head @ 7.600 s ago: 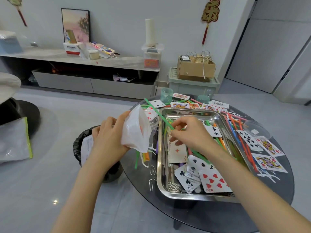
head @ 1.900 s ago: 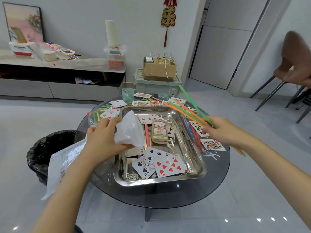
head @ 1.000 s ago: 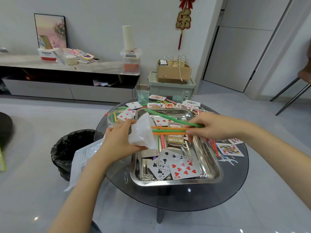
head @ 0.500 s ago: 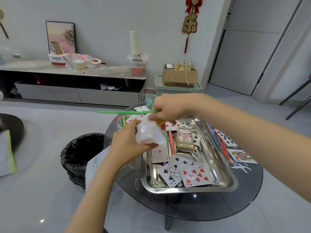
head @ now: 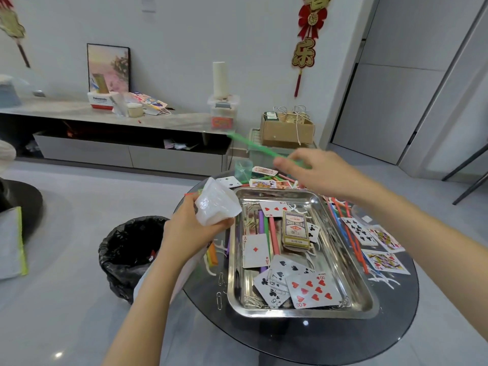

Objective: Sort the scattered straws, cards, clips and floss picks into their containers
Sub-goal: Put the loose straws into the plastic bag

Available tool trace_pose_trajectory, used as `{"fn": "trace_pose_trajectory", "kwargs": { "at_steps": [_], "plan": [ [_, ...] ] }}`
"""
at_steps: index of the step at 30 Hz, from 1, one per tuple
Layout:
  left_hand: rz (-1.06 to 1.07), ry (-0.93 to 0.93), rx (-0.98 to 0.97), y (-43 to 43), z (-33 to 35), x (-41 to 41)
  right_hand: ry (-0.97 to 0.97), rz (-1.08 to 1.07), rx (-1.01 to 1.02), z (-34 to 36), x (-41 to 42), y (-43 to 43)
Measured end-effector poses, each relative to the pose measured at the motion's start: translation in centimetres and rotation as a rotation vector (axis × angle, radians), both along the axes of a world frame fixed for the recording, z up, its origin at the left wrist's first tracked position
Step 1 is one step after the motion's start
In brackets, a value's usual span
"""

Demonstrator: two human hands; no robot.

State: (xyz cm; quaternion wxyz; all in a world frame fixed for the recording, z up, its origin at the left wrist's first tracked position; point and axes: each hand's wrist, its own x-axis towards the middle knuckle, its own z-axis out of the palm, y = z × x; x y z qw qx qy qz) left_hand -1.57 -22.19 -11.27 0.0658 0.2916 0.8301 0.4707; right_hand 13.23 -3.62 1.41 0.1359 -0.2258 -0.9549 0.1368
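Observation:
My left hand (head: pixel 191 228) grips a crumpled clear plastic bag (head: pixel 216 206) at the left edge of the steel tray (head: pixel 353 281). My right hand (head: pixel 317 173) is raised over the tray's far end and pinches a green straw (head: pixel 253 146), blurred, slanting up to the left. Inside the tray lie playing cards (head: pixel 311 290), a card box (head: pixel 295 229), coloured straws (head: pixel 269 232), paper clips (head: pixel 252 302) and white floss picks. More straws (head: pixel 348 233) and cards (head: pixel 383 260) lie on the dark round glass table (head: pixel 330 342) to the right.
A black-lined waste bin (head: pixel 129 249) stands on the floor left of the table. Two small teal cups (head: pixel 243 169) sit at the table's far edge. A low cabinet (head: pixel 118 143), a cardboard box (head: pixel 286 132) on a crate and chair legs at the right surround the area.
My right hand has risen and swung right, away from the bag, still holding a green straw that now points up-left. The left hand keeps the bag beside the tray.

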Motion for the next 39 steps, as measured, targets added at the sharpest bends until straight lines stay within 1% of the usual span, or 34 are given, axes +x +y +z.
{"fn": "trace_pose_trajectory", "kwargs": {
  "at_steps": [2, 6, 10, 13, 16, 18, 19, 20, 22, 24, 25, 26, 27, 28, 30, 31, 33, 35, 37, 39],
  "plan": [
    [0.003, -0.017, 0.005, 0.0, 0.0, 0.0, -0.028, 0.069, -0.001, -1.0, 1.0, 0.5],
    [-0.014, -0.018, -0.006, -0.1, 0.0, 0.2, -0.108, 0.123, 0.109, -1.8, 2.1, 1.2],
    [-0.066, 0.05, -0.067, 0.3, -0.1, 0.8, -0.173, 0.162, 0.226, -1.7, 1.2, 0.6],
    [-0.093, 0.111, -0.089, 0.5, -0.1, 1.3, -0.129, 0.185, 0.281, -1.4, -0.1, -0.5],
    [-0.115, 0.164, -0.105, 0.8, 0.1, 1.9, -0.134, 0.316, 0.238, -1.5, -1.9, -2.4],
    [-0.122, 0.186, -0.128, 1.0, 0.2, 2.2, -0.124, 0.41, 0.271, -2.1, -3.1, -3.5],
    [-0.122, 0.186, -0.127, 1.0, 0.3, 2.2, -0.086, 0.441, 0.281, -2.5, -3.6, -3.8],
    [-0.119, 0.174, -0.112, 1.0, 0.3, 2.0, -0.023, 0.453, 0.262, -2.9, -3.8, -4.0],
    [-0.098, 0.122, -0.066, 0.5, 0.3, 1.4, 0.168, 0.419, 0.183, -3.2, -3.7, -3.6],
    [-0.073, 0.075, -0.016, 0.0, 0.3, 0.9, 0.359, 0.262, 0.159, -3.4, -3.4, -2.7],
    [-0.067, 0.062, 0.001, -0.2, 0.3, 0.8, 0.37, 0.141, 0.162, -3.5, -3.2, -2.2],
    [-0.064, 0.054, 0.009, -0.3, 0.3, 0.7, 0.307, 0.023, 0.153, -3.7, -3.1, -1.9],
    [-0.064, 0.054, 0.006, -0.4, 0.3, 0.7, 0.229, -0.045, 0.102, -3.9, -3.0, -1.8],
    [-0.066, 0.057, -0.001, -0.4, 0.3, 0.7, 0.188, -0.034, 0.008, -4.3, -3.0, -2.0],
    [-0.072, 0.061, -0.016, -0.3, 0.2, 0.8, 0.195, 0.107, -0.221, -5.2, -3.2, -3.2],
    [-0.077, 0.06, -0.019, -0.2, 0.2, 0.9, 0.196, 0.176, -0.289, -5.7, -3.4, -4.1],
    [-0.078, 0.059, -0.029, -0.2, 0.2, 1.0, 0.165, 0.28, -0.375, -6.7, -4.2, -5.6],
    [-0.07, 0.058, -0.043, -0.3, 0.3, 1.0, 0.133, 0.327, -0.478, -7.3, -4.9, -6.6],
    [-0.047, 0.047, -0.051, -0.7, 0.2, 0.9, 0.168, 0.306, -0.558, -7.5, -5.3, -6.9],
    [-0.022, 0.051, -0.043, -1.2, 0.1, 0.5, 0.233, 0.254, -0.523, -7.6, -5.5, -6.3]
  ]
}}
